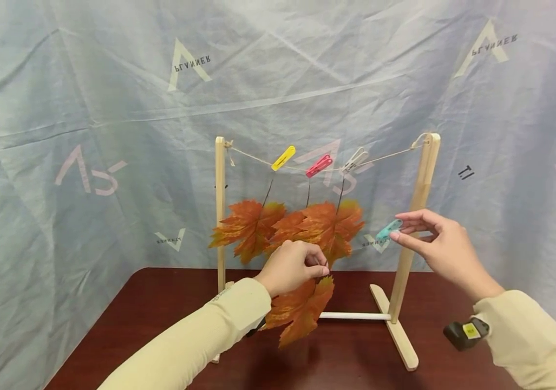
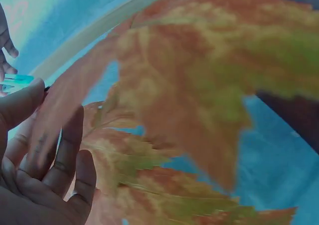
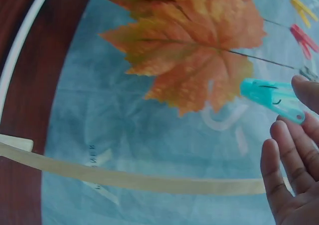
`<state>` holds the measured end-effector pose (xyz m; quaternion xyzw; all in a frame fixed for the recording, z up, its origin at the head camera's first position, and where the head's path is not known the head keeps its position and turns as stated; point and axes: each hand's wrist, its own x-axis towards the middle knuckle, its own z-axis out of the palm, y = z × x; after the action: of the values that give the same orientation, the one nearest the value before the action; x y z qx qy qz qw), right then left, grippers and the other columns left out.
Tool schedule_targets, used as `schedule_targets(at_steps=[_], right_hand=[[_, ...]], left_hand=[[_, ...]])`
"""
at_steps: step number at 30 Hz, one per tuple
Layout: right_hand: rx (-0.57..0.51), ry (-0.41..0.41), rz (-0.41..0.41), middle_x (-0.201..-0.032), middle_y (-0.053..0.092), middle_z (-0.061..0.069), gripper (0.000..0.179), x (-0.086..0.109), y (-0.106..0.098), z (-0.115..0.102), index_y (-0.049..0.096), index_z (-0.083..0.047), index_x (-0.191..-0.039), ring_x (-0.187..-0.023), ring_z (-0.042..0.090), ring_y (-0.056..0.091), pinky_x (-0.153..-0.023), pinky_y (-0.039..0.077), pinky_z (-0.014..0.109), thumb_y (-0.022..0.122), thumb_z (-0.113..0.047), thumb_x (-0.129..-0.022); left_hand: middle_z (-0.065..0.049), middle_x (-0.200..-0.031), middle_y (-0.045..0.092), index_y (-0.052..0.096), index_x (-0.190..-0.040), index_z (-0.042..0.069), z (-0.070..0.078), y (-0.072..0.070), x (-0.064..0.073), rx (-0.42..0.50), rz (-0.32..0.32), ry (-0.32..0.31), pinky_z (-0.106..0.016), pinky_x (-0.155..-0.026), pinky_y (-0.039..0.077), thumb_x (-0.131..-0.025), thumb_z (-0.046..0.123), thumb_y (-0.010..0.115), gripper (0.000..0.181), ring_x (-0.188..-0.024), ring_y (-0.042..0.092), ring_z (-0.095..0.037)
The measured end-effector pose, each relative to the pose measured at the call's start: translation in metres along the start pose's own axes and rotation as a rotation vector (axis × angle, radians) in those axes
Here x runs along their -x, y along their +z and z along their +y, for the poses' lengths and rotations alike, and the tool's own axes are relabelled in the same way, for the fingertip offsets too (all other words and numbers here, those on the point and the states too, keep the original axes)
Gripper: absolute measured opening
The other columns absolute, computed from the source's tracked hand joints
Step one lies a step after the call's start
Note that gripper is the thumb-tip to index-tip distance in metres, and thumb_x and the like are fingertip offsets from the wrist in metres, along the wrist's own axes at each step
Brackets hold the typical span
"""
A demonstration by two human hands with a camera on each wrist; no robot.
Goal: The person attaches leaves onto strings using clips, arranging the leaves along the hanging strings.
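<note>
My left hand (image 1: 296, 265) pinches an orange maple leaf (image 1: 302, 309) by its stem, and the leaf hangs below the fingers in front of the rack. In the left wrist view this leaf (image 2: 184, 80) fills much of the picture. Off to the right, my right hand (image 1: 445, 249) holds a teal clothespin (image 1: 388, 230) between thumb and fingers, its nose pointing left. Several orange leaves (image 1: 253, 225) hang by their stems from a twine line (image 1: 390, 158), under a yellow clothespin (image 1: 284, 158), a pink clothespin (image 1: 319, 166) and a white clothespin (image 1: 354, 160).
The twine runs between two wooden posts (image 1: 220, 206) of a stand with a white crossbar (image 1: 355, 316) and a wooden foot (image 1: 394, 327). It stands on a dark red table (image 1: 161, 309). Behind hangs a grey printed cloth (image 1: 112, 81).
</note>
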<state>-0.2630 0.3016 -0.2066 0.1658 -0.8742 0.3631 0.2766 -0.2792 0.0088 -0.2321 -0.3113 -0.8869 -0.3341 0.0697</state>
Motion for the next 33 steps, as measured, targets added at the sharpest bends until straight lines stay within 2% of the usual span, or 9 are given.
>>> schedule_targets(at_steps=[7,12,16,21,26,33], right_hand=[[-0.024,-0.011,0.063,-0.086,0.071,-0.024,0.031,-0.018,-0.021,-0.008,0.075,-0.011,-0.115,-0.072,0.001,0.068,-0.063,0.049,0.016,0.081,-0.028,-0.089],[-0.017,-0.020,0.105,-0.084,0.068,-0.031,0.031,-0.033,-0.034,-0.015,0.076,-0.011,-0.114,-0.072,-0.003,0.067,-0.059,0.047,0.017,0.082,-0.028,-0.089],[-0.005,-0.027,0.131,-0.082,0.065,-0.036,0.033,-0.045,-0.040,-0.021,0.076,-0.008,-0.115,-0.072,-0.006,0.066,-0.059,0.046,0.017,0.082,-0.029,-0.089],[-0.015,-0.046,0.163,-0.081,0.065,-0.037,0.034,-0.060,-0.049,-0.032,0.076,-0.007,-0.115,-0.073,-0.008,0.064,-0.062,0.045,0.015,0.082,-0.029,-0.089],[-0.029,-0.068,0.193,-0.082,0.066,-0.035,0.031,-0.075,-0.059,-0.042,0.078,-0.008,-0.112,-0.072,-0.009,0.064,-0.063,0.044,0.013,0.083,-0.026,-0.088],[-0.036,-0.005,0.176,-0.081,0.068,-0.033,0.030,-0.089,-0.068,-0.050,0.078,-0.017,-0.113,-0.077,-0.010,0.064,-0.067,0.043,0.014,0.082,-0.033,-0.088]], left_hand=[[0.007,-0.080,0.073,0.075,-0.093,0.014,0.021,-0.001,-0.027,0.029,0.026,0.013,-0.022,-0.068,0.049,-0.095,0.019,0.074,0.006,-0.069,0.061,-0.001],[0.008,-0.082,0.073,0.075,-0.095,0.014,0.035,-0.002,-0.050,0.045,0.057,0.004,-0.022,-0.068,0.049,-0.096,0.021,0.073,0.007,-0.073,0.062,-0.003],[0.009,-0.083,0.072,0.075,-0.096,0.015,0.045,-0.003,-0.067,0.015,0.091,0.006,-0.022,-0.069,0.048,-0.096,0.023,0.073,0.008,-0.076,0.063,-0.004],[0.009,-0.083,0.073,0.076,-0.096,0.018,0.057,0.000,-0.082,-0.034,0.141,0.011,-0.020,-0.069,0.047,-0.097,0.026,0.073,0.008,-0.076,0.062,-0.003],[0.009,-0.086,0.073,0.076,-0.100,0.019,0.070,0.002,-0.096,-0.063,0.211,-0.015,-0.021,-0.068,0.047,-0.097,0.028,0.072,0.011,-0.077,0.063,-0.005],[0.009,-0.088,0.072,0.076,-0.102,0.021,0.080,0.002,-0.111,-0.093,0.276,-0.078,-0.023,-0.067,0.047,-0.098,0.030,0.071,0.011,-0.074,0.061,-0.006]])
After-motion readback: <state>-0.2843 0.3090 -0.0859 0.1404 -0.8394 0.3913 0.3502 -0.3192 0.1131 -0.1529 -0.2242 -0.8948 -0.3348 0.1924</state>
